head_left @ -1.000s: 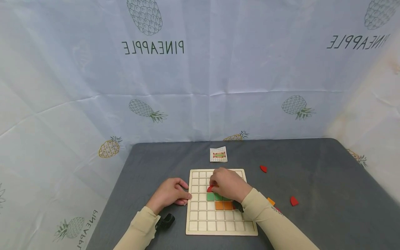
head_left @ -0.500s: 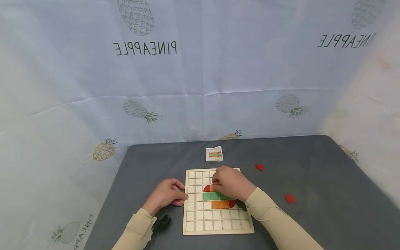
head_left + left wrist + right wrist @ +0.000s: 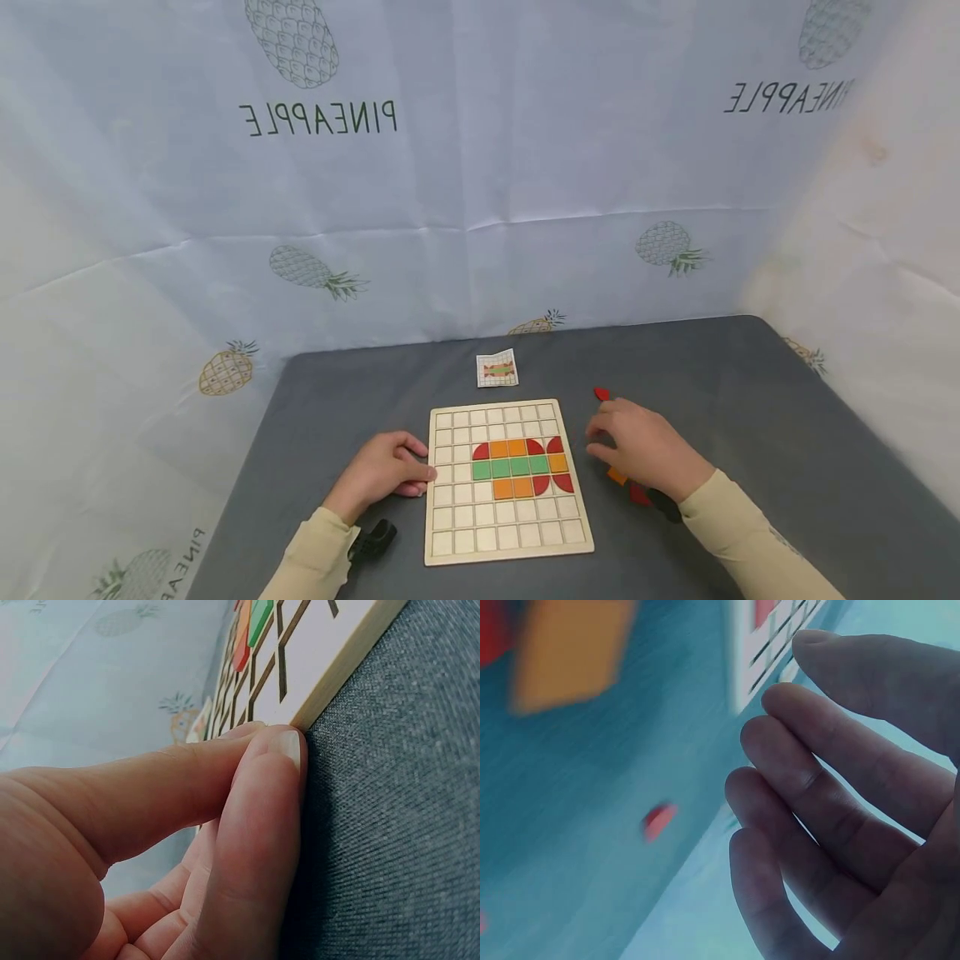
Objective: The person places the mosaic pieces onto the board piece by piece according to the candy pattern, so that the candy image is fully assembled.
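Observation:
A wooden grid board [image 3: 457, 533] lies on the dark table, bearing green squares [image 3: 500, 467], orange squares [image 3: 502, 489] and red quarter-round pieces [image 3: 542, 484] in its cells. At the board's left edge, my left hand [image 3: 382, 471] pinches the rim between thumb and finger; the left wrist view shows the fingertips [image 3: 281, 750] at that wooden edge. My right hand [image 3: 648, 442] hovers right of the board with fingers loosely bent and nothing held. Near it lie a loose orange square [image 3: 617, 475], a red piece [image 3: 639, 494] and another red piece [image 3: 602, 393].
A small printed card [image 3: 497, 368] with a coloured pattern lies behind the board. A pineapple-print cloth [image 3: 465, 283] hangs behind the table. Each wrist wears a black device, such as the left wrist camera [image 3: 372, 540].
My right hand has left the board and moved right over the loose pieces, uncovering the coloured rows. My left hand stays at the board's edge. The head view has turned slightly right.

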Tool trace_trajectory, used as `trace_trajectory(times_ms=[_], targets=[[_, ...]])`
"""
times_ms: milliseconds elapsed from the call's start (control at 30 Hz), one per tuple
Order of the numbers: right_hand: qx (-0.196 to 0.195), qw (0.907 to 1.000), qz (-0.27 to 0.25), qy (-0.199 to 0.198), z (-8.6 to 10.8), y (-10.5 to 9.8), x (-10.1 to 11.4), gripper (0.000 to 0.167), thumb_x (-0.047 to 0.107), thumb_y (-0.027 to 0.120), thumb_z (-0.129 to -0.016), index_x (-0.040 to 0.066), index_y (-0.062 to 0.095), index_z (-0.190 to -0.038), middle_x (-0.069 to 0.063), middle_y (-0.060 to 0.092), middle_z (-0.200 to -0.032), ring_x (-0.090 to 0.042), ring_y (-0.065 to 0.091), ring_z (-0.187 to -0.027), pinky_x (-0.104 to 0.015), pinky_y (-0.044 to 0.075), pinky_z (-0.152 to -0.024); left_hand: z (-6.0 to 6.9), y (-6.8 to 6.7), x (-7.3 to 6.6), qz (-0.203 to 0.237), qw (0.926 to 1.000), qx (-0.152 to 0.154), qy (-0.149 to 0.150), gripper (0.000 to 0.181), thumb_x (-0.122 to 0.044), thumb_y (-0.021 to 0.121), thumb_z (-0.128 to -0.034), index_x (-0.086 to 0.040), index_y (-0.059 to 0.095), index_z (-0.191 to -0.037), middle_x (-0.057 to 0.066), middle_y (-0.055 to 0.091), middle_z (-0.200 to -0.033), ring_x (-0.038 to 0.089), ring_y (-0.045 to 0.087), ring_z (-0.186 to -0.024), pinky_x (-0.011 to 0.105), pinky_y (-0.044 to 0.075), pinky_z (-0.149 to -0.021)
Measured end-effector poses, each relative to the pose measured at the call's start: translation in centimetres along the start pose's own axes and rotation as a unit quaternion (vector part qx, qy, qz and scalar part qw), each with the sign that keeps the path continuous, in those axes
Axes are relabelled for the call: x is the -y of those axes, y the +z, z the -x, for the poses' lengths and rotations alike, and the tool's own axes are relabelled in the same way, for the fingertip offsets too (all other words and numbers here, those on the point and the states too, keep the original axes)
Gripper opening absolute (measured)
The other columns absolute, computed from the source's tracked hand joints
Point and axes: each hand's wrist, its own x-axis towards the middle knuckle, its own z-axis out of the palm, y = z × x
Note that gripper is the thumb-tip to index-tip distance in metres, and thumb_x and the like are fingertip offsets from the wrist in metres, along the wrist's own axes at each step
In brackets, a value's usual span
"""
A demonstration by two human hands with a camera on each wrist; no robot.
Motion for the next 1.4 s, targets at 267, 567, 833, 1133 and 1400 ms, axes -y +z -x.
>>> trace_trajectory(times_ms=[267, 567, 833, 1133, 1400], targets=[[0.0, 0.9988, 0.004, 0.049, 4.0, -0.7, -4.5, 0.014, 0.027, 0.091, -0.088, 0.025, 0.079, -0.093, 0.011, 0.066, -0.093, -0.011, 0.063, -0.084, -0.031, 0.056, -0.065, 0.2, -0.2, 0.2, 0.004, 1.0, -0.001, 0.001, 0.042, -0.011, 0.093, -0.084, 0.001, 0.068, -0.116, 0.014, 0.072, -0.087, 0.015, 0.076, -0.07, 0.034, 0.068, -0.066], [0.023, 0.9927, 0.013, 0.118, 5.8, -0.8, -7.2, 0.016, 0.034, 0.09, -0.088, 0.023, 0.078, -0.09, 0.006, 0.069, -0.092, -0.015, 0.065, -0.084, -0.042, 0.06, -0.069, 0.2, -0.3, 0.1, 0.002, 1.0, -0.002, 0.002, 0.043, -0.012, 0.094, -0.0837, 0.001, 0.068, -0.116, 0.014, 0.072, -0.088, 0.016, 0.076, -0.07, 0.034, 0.068, -0.066], [0.056, 0.9872, 0.013, 0.148, 6.3, -0.3, -8.4, 0.024, 0.036, 0.092, -0.085, 0.017, 0.08, -0.095, 0.003, 0.072, -0.093, -0.02, 0.068, -0.087, -0.048, 0.062, -0.072, 0.1, -0.2, 0.5, 0.011, 0.9999, 0.01, 0.008, 0.045, -0.012, 0.094, -0.083, 0.001, 0.068, -0.117, 0.013, 0.074, -0.087, 0.016, 0.077, -0.07, 0.034, 0.068, -0.067], [0.056, 0.9876, 0.01, 0.146, 6.2, -0.3, -9.0, 0.02, 0.03, 0.092, -0.085, 0.016, 0.08, -0.093, 0.004, 0.07, -0.091, -0.017, 0.067, -0.084, -0.046, 0.062, -0.072, 0.2, -0.1, 0.2, 0.008, 0.9999, 0.007, 0.009, 0.044, -0.012, 0.094, -0.0831, 0.001, 0.068, -0.116, 0.013, 0.073, -0.087, 0.014, 0.076, -0.069, 0.033, 0.068, -0.066], [0.024, 0.9954, 0.014, 0.092, 4.4, 0.0, -6.5, 0.018, 0.026, 0.092, -0.084, 0.016, 0.079, -0.092, 0.006, 0.067, -0.089, -0.014, 0.064, -0.081, -0.041, 0.06, -0.069, 0.2, -0.2, 0.1, 0.007, 0.9999, 0.008, 0.01, 0.043, -0.014, 0.094, -0.0836, 0.0, 0.069, -0.116, 0.013, 0.073, -0.087, 0.015, 0.076, -0.069, 0.034, 0.068, -0.065]])
